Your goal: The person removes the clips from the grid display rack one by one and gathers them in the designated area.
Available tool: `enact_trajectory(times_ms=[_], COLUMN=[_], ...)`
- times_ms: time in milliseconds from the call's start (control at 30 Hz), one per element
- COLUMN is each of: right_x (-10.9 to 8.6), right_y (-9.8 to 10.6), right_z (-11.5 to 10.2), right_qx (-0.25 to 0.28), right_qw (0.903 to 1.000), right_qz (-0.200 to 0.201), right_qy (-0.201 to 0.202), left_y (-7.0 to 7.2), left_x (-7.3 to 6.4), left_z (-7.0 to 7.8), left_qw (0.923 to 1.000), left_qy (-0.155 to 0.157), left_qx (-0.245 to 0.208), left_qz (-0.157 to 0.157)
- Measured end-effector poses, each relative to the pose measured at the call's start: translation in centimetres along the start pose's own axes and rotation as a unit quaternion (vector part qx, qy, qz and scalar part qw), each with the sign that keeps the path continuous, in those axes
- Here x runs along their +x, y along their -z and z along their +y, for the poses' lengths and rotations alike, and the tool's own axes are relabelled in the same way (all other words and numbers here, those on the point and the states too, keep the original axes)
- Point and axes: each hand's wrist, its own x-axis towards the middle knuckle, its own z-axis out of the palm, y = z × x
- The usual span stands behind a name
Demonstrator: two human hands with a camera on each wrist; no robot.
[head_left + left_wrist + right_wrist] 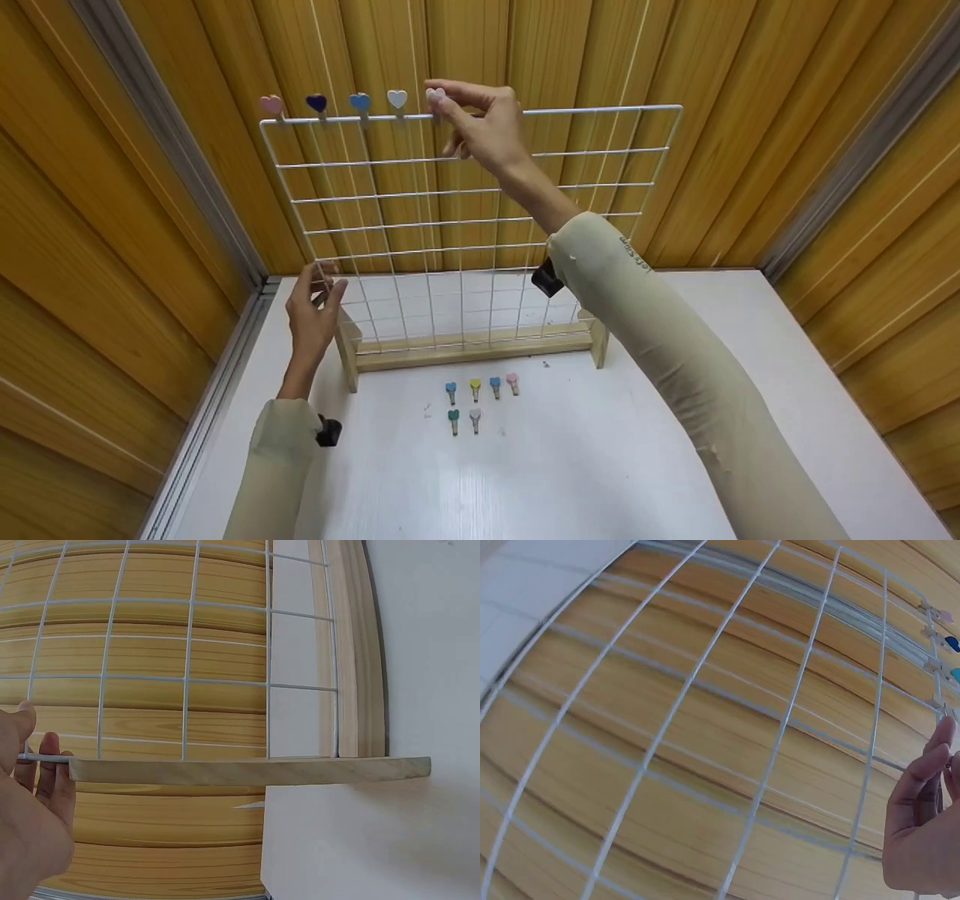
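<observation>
A white wire grid rack (480, 221) stands upright in a wooden base (480, 355). My right hand (491, 131) is at its top wire, pinching a pale heart clothespin (435, 95) between thumb and fingers; the hand hides the lower part of the clip. Left of it along that wire sit a pink clothespin (271, 105), a dark blue clothespin (316, 103), a light blue clothespin (360, 102) and a white clothespin (397, 99). Low on the rack's left side, my left hand (37, 802) grips the edge wire, thumb in front and fingers behind.
Several heart clothespins lie on the white table (525, 480) before the base, among them a yellow clothespin (475, 389) and a green clothespin (454, 421). Wood-patterned panels (570, 45) rise behind the rack and at both sides.
</observation>
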Motion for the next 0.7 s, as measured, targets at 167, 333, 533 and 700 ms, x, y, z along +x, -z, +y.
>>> enact_trajectory(times_ms=[167, 333, 533, 700], right_x=[-0.1, -0.3, -0.3, -0.9], right_y=[-0.1, -0.3, -0.4, 0.1], right_z=[0.4, 0.9, 0.7, 0.9], right_qx=[0.074, 0.103, 0.172, 0.195], right_qw=[0.9968, 0.9936, 0.9799, 0.9727], right_qz=[0.025, 0.046, 0.094, 0.119], right_qy=[-0.017, 0.001, -0.038, -0.04], left_y=[-0.2, -0.2, -0.2, -0.3], left_x=[0.1, 0.5, 0.9, 0.9], left_z=[-1.6, -4.0, -3.8, -3.8], left_qw=[0.9999, 0.9999, 1.0, 0.9999], left_qy=[0.011, 0.012, 0.008, 0.014], left_qx=[0.006, -0.004, 0.0, 0.001], left_qz=[0.002, -0.005, -0.004, -0.005])
